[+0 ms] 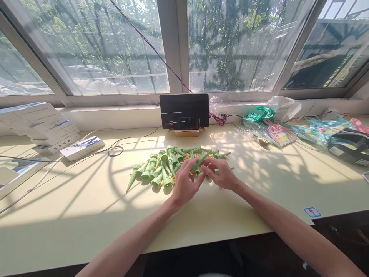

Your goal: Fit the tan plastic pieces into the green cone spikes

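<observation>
Green cones (pixel 166 179) left of pink-filled bag (pixel 282 136)

Smooth, matt plastic was suggested by the green cones (pixel 166 180). The counter (pixel 86 227) was surfaced in a smooth, pale finish. The screen (pixel 184 105) was faced in glossy black, and its stand (pixel 187 133) was formed of matt brown cardboard. Smooth printed card was seen in the white box (pixel 83 148), crinkled clear plastic in the bag (pixel 285 109), and glass in the window panes (pixel 242 46).

From my head, the camera looks forward and down across the worktop (pixel 86 231), wide enough to include the windows (pixel 115 46) beyond, with my left hand (pixel 185 183) and right hand (pixel 223 174) near mid-view.
</observation>
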The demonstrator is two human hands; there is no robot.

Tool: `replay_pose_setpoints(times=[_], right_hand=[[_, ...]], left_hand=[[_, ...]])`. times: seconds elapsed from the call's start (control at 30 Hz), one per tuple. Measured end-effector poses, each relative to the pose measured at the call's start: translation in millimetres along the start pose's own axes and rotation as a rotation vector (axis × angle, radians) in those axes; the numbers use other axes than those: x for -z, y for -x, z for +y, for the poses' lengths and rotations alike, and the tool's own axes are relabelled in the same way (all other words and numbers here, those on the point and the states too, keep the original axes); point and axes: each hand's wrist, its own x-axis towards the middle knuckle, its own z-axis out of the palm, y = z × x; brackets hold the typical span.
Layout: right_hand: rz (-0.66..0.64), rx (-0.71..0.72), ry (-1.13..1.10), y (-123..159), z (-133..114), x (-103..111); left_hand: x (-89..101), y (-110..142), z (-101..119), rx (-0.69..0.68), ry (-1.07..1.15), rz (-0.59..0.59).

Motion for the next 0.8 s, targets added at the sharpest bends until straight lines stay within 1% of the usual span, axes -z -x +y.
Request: replay_pose_setpoints(times=[0.23, 0.8], right_hand=[[-0.008, -0.005, -0.002, -0.2, -0.8, -0.4], [-0.022, 0.017, -0.016, -0.7, -1.9, 0.0]], left_hand=[[-0.6, 1.5, -3.4, 0.010, -0.008, 0.009], [1.1, 0.5, 1.6, 0.057, -0.043, 0.053]])
